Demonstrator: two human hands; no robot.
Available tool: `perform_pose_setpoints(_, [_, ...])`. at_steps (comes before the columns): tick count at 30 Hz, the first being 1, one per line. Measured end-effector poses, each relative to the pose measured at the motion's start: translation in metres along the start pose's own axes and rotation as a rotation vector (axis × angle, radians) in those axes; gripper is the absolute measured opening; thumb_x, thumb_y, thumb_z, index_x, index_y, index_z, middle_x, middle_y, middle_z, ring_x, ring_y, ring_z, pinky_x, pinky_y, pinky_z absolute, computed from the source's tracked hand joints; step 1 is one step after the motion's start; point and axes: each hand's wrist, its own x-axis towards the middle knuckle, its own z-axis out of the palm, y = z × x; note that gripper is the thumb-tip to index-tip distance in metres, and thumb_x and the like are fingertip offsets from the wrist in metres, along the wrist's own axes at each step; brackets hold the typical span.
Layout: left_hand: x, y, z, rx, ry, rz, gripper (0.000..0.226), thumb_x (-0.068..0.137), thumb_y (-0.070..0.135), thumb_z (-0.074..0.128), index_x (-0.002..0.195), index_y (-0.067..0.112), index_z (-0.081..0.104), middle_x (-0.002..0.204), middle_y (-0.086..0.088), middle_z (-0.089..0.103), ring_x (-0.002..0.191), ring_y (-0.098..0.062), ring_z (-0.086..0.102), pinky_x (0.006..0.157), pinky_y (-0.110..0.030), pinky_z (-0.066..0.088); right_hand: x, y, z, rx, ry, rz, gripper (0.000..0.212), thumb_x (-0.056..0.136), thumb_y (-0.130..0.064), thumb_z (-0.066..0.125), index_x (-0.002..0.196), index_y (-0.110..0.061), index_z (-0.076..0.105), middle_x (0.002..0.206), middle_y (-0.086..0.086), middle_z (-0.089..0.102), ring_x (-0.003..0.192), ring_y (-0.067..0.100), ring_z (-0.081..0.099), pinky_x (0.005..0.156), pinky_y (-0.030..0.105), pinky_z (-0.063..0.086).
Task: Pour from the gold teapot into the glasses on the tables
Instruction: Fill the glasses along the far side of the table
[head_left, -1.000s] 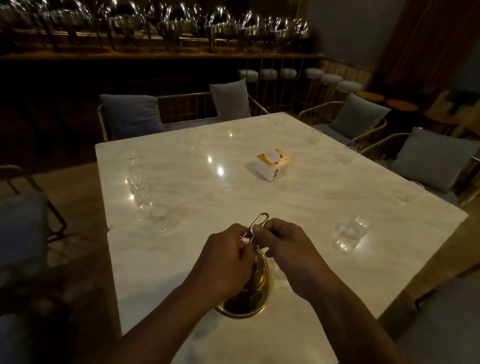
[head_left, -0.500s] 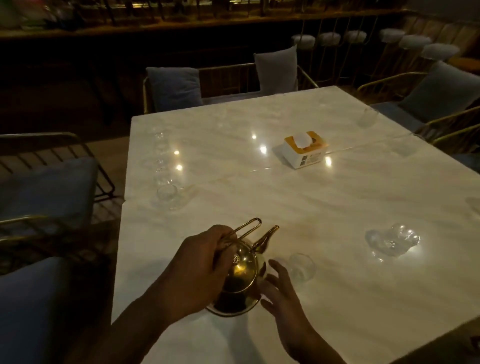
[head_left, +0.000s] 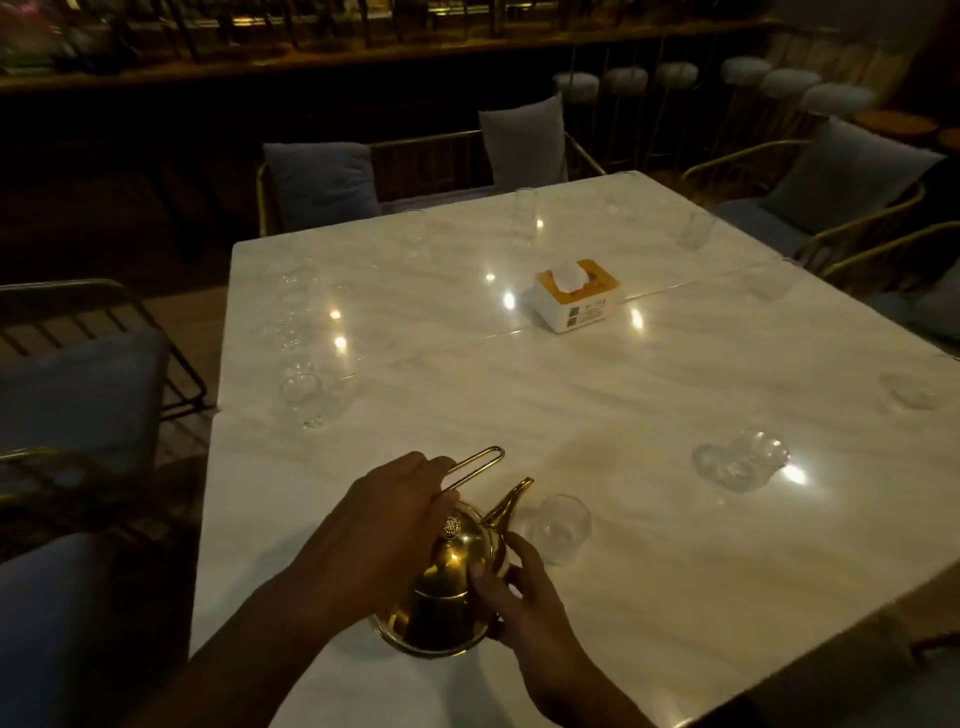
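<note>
**Desk:** Where is the gold teapot (head_left: 447, 587), and who has it?

**Photographer:** At the near edge of the white marble table (head_left: 623, 415), tipped away from the person wearing the camera. The left hand (head_left: 384, 525) grips its looped wire handle (head_left: 475, 465). The right hand (head_left: 524, 608) lies against the pot's belly, fingers fairly straight, steadying rather than clasping. Whether the base touches the tabletop, I cannot tell.

**Desk:** Is anything pouring?

**Photographer:** No stream shows. The spout (head_left: 511, 501) points at the nearest glass (head_left: 561, 525), just beside its rim and not over it. That glass reads clear and looks empty, though the room is dim.

**Desk:** So how much is done?

**Photographer:** By my reading, very little. I judge this the lead-in to a pour, with the pot angled and the spout yet to reach the rim. No glass on the table shows liquid that I can make out.

**Desk:** And what is left?

**Photographer:** Nearly everything. A cluster of glasses (head_left: 743, 462) stands to the right, well apart from the pot. A single glass (head_left: 301, 392) sits near the left edge, with fainter ones in a row behind it. More stand at the far side, among them a tall glass (head_left: 524, 213) and another (head_left: 693, 228) toward the right corner. An orange-and-white tissue box (head_left: 576, 293) sits mid-table. Cushioned chairs (head_left: 322, 182) ring the table.
</note>
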Motion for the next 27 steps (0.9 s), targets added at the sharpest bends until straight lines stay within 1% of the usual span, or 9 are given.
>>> perform_pose_setpoints(4, [0.006, 0.007, 0.001, 0.027, -0.016, 0.063, 0.036, 0.102, 0.027, 0.047, 0.136, 0.019, 0.055, 0.111, -0.001, 0.064, 0.098, -0.015, 0.060, 0.086, -0.027, 0.049, -0.006, 0.004, -0.002, 0.032, 0.036, -0.024, 0.055, 0.080, -0.047, 0.079, 0.128, -0.046, 0.054, 0.133, 0.000, 0.062, 0.116, 0.025, 0.064, 0.094, 0.049, 0.059])
perform_pose_setpoints(6, [0.009, 0.009, 0.002, 0.024, -0.027, 0.076, 0.034, 0.101, 0.028, 0.048, 0.133, 0.020, 0.058, 0.107, -0.001, 0.065, 0.095, -0.016, 0.060, 0.084, -0.031, 0.050, -0.008, 0.006, -0.005, 0.039, 0.040, -0.033, 0.061, 0.078, -0.049, 0.080, 0.133, -0.043, 0.055, 0.135, 0.000, 0.061, 0.117, 0.024, 0.064, 0.092, 0.047, 0.060])
perform_pose_setpoints(8, [0.012, 0.010, 0.004, 0.027, -0.028, 0.089, 0.035, 0.101, 0.029, 0.049, 0.133, 0.020, 0.059, 0.108, -0.001, 0.066, 0.096, -0.017, 0.061, 0.084, -0.031, 0.050, -0.009, 0.007, -0.009, 0.036, 0.039, -0.037, 0.069, 0.075, -0.054, 0.080, 0.137, -0.042, 0.053, 0.137, 0.000, 0.062, 0.116, 0.023, 0.066, 0.089, 0.043, 0.062])
perform_pose_setpoints(12, [0.020, 0.015, 0.010, 0.032, -0.021, 0.114, 0.040, 0.101, 0.033, 0.048, 0.139, 0.021, 0.054, 0.116, -0.001, 0.066, 0.103, -0.016, 0.061, 0.086, -0.025, 0.046, -0.013, 0.003, -0.012, 0.049, 0.019, -0.035, 0.057, 0.080, -0.048, 0.074, 0.133, -0.038, 0.057, 0.123, 0.001, 0.072, 0.103, 0.018, 0.073, 0.077, 0.033, 0.063])
perform_pose_setpoints(14, [0.023, 0.017, 0.012, 0.039, -0.032, 0.115, 0.041, 0.101, 0.034, 0.047, 0.140, 0.021, 0.053, 0.119, -0.001, 0.066, 0.105, -0.016, 0.061, 0.089, -0.026, 0.046, -0.014, 0.003, -0.011, 0.043, 0.024, -0.022, 0.048, 0.086, -0.044, 0.072, 0.132, -0.036, 0.059, 0.120, 0.001, 0.074, 0.105, 0.019, 0.072, 0.082, 0.038, 0.063])
perform_pose_setpoints(17, [0.028, 0.018, 0.015, 0.056, -0.046, 0.131, 0.041, 0.101, 0.035, 0.047, 0.139, 0.021, 0.053, 0.118, -0.002, 0.066, 0.105, -0.017, 0.061, 0.092, -0.032, 0.049, -0.016, 0.002, -0.010, 0.046, 0.046, 0.000, 0.047, 0.085, -0.047, 0.072, 0.130, -0.037, 0.061, 0.120, 0.001, 0.074, 0.113, 0.024, 0.069, 0.091, 0.048, 0.061])
perform_pose_setpoints(19, [0.031, 0.019, 0.017, 0.074, -0.051, 0.147, 0.041, 0.101, 0.035, 0.047, 0.138, 0.020, 0.055, 0.116, -0.002, 0.066, 0.103, -0.017, 0.061, 0.089, -0.032, 0.050, -0.017, 0.002, -0.010, 0.056, 0.054, 0.018, 0.045, 0.086, -0.048, 0.072, 0.128, -0.038, 0.062, 0.120, 0.001, 0.074, 0.115, 0.025, 0.067, 0.091, 0.047, 0.061])
perform_pose_setpoints(22, [0.036, 0.021, 0.020, 0.097, -0.055, 0.154, 0.037, 0.102, 0.034, 0.046, 0.134, 0.021, 0.058, 0.110, -0.003, 0.066, 0.097, -0.017, 0.061, 0.084, -0.030, 0.050, -0.017, 0.001, -0.012, 0.070, 0.053, 0.064, 0.041, 0.086, -0.050, 0.071, 0.124, -0.038, 0.064, 0.120, 0.001, 0.073, 0.116, 0.027, 0.065, 0.085, 0.041, 0.062])
perform_pose_setpoints(27, [0.044, 0.024, 0.024, 0.139, -0.086, 0.156, 0.035, 0.101, 0.034, 0.045, 0.128, 0.021, 0.063, 0.106, -0.003, 0.065, 0.097, -0.018, 0.062, 0.087, -0.036, 0.052, -0.017, 0.000, -0.013, 0.091, 0.049, 0.121, 0.037, 0.086, -0.051, 0.070, 0.120, -0.036, 0.068, 0.114, 0.001, 0.076, 0.114, 0.029, 0.066, 0.087, 0.042, 0.061])
